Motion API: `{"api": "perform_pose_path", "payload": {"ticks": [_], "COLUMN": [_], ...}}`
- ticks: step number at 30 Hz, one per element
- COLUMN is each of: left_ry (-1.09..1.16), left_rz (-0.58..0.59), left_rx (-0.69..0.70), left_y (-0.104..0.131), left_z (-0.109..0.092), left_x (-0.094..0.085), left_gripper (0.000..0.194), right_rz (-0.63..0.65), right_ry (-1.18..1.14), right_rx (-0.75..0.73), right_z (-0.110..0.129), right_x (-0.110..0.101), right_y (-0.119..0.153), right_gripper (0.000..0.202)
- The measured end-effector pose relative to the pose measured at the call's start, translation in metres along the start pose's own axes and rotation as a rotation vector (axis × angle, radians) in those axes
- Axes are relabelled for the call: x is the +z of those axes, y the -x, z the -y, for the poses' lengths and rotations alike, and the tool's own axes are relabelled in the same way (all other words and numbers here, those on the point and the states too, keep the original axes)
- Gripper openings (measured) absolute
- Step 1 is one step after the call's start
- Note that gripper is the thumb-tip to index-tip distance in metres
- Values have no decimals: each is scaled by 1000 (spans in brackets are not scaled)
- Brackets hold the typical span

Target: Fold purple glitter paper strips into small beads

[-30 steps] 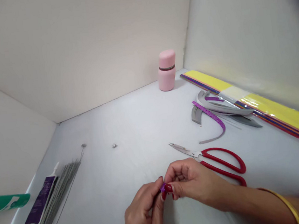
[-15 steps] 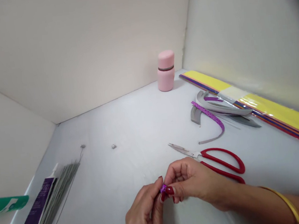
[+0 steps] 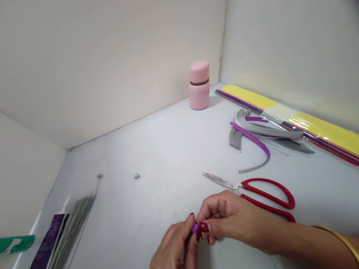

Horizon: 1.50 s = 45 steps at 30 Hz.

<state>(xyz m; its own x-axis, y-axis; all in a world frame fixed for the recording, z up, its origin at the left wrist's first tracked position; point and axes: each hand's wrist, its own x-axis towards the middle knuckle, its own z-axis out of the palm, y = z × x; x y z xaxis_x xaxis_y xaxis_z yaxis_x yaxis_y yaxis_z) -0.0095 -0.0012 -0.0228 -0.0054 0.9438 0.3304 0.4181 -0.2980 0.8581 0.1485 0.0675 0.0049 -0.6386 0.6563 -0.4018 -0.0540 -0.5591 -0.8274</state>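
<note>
A small piece of shiny purple paper (image 3: 195, 227), folded or rolled, is pinched between the fingertips of both hands, low in the middle of the head view. My left hand (image 3: 175, 253) grips it from the left between thumb and finger. From the right, my right hand (image 3: 226, 220) closes thumb and forefinger on the same piece. Most of the piece is hidden by the fingers, so its exact shape does not show. Just beyond my right hand lie red-handled scissors (image 3: 265, 181), their blades pointing left.
Purple and grey paper strips (image 3: 251, 137) lie at right, beside a long pack of coloured sheets (image 3: 338, 133). A pink flask (image 3: 199, 84) stands at the back wall. On the left are a purple glue tube (image 3: 47, 244), a wire bundle (image 3: 68, 242) and a tiny silvery piece (image 3: 136, 176).
My fingertips have shifted very slightly around the purple piece, which shows a smoother, rounder face now. Both hands keep their grip, and the other things have stayed in place.
</note>
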Motion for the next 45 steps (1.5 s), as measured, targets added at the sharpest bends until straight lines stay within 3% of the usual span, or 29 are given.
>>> {"api": "perform_pose_path", "payload": {"ticks": [5, 10, 22, 30, 34, 38, 42, 45], "left_ry": [166, 246, 215, 31, -56, -126, -113, -190], "left_rz": [25, 47, 94, 41, 32, 54, -30, -25], "left_rx": [-169, -224, -191, 8, 82, -13, -175, -143], "left_y": [-3, -3, -3, -2, 4, 6, 3, 0], "left_z": [-4, -6, -5, -2, 6, 2, -10, -15], "left_x": [-2, -3, -5, -1, 3, 3, -1, -3], "left_gripper": [31, 29, 35, 34, 38, 40, 26, 16], "right_rz": [-26, -40, -113, -62, -85, -77, -110, -148], "right_ry": [464, 803, 757, 577, 665, 804, 826, 837], "right_rx": [-259, -477, -428, -380, -448, -523, -554, -574], "right_z": [9, 8, 3, -4, -2, 1, 0, -3], "right_x": [-3, -4, -2, 2, 2, 1, 1, 1], "right_y": [4, 8, 5, 6, 7, 9, 9, 8], "right_gripper": [10, 14, 7, 8, 11, 14, 14, 13]}}
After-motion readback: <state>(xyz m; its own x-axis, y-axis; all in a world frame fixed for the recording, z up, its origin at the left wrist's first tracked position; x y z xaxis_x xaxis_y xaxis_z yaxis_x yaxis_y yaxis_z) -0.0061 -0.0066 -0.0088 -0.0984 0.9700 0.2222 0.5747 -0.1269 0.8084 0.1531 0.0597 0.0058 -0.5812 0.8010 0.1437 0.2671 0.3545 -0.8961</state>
